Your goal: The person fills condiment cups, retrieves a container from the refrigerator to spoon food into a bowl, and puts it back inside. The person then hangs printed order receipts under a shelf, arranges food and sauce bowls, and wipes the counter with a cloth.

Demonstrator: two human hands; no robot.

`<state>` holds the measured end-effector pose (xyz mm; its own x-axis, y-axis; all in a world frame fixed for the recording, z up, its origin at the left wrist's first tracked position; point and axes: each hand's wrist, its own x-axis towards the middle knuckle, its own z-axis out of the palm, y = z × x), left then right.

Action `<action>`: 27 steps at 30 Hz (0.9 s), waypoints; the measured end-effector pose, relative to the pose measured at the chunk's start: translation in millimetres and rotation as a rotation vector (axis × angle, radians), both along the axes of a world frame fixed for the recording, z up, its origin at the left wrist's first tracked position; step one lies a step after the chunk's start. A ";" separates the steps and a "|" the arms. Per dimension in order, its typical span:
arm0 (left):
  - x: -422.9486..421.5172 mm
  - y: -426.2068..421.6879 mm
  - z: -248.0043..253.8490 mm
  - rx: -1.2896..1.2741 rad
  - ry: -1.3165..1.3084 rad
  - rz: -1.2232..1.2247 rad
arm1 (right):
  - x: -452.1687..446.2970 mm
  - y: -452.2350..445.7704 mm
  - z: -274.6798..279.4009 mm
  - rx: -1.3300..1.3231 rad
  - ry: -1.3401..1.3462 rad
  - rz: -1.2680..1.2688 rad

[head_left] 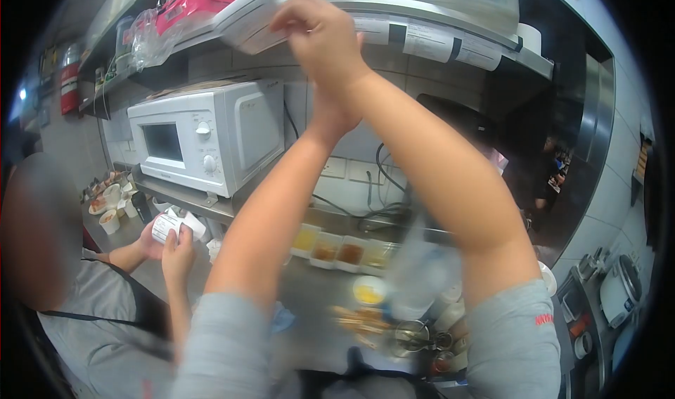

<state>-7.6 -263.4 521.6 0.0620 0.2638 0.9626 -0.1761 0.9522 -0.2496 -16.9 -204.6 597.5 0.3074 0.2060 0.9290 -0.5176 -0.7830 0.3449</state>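
Four tubs [349, 253], yellow and brown contents; right fingers [285, 16] curled at paper [246, 21]; left fingers [361, 39] mostly hidden, cannot tell.

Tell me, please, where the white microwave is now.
In the head view, the white microwave is on the left side, standing on a metal shelf, with the red fire extinguisher farther to its left.

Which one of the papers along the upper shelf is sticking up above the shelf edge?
The leftmost paper, by the fingertips of your right hand. It is tilted and rises above the shelf edge; the other papers hang below it.
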 end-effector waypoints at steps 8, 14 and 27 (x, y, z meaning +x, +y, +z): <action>73.5 -44.6 -11.9 0.135 0.251 0.285 | -41.5 -77.2 -5.6 0.509 -0.524 -0.346; 75.2 -66.7 54.7 0.061 -0.074 0.498 | -36.8 -60.1 12.7 0.401 -0.308 -0.398; -30.6 16.6 73.5 -0.205 -0.266 0.450 | -234.7 86.8 11.3 -0.196 -0.075 -0.827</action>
